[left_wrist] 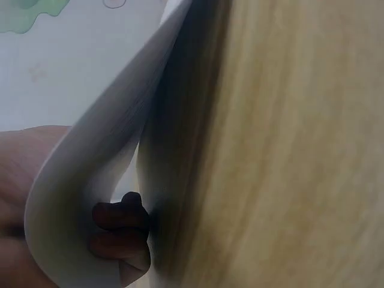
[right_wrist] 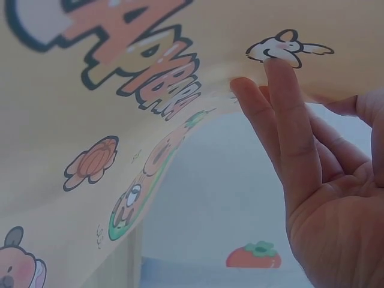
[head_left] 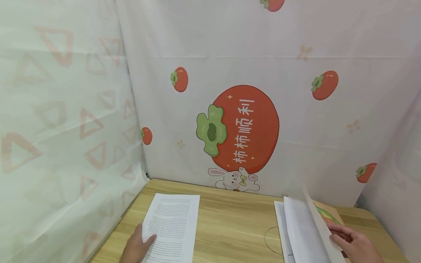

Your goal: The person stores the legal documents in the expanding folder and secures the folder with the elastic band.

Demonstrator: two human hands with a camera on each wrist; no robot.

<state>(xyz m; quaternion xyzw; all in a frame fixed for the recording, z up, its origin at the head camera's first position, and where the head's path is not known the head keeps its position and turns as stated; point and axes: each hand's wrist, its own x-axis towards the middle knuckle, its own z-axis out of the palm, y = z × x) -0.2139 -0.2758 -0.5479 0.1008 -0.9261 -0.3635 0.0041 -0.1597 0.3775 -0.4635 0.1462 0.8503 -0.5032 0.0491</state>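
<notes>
Where the left hand grips, paper extends rightward.

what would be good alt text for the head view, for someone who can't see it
The left hand holds a printed paper on a wooden table, while the right hand grips a raised cover beside white sheets. Behind, a pale backdrop shows a big red fruit above a rabbit.
</notes>
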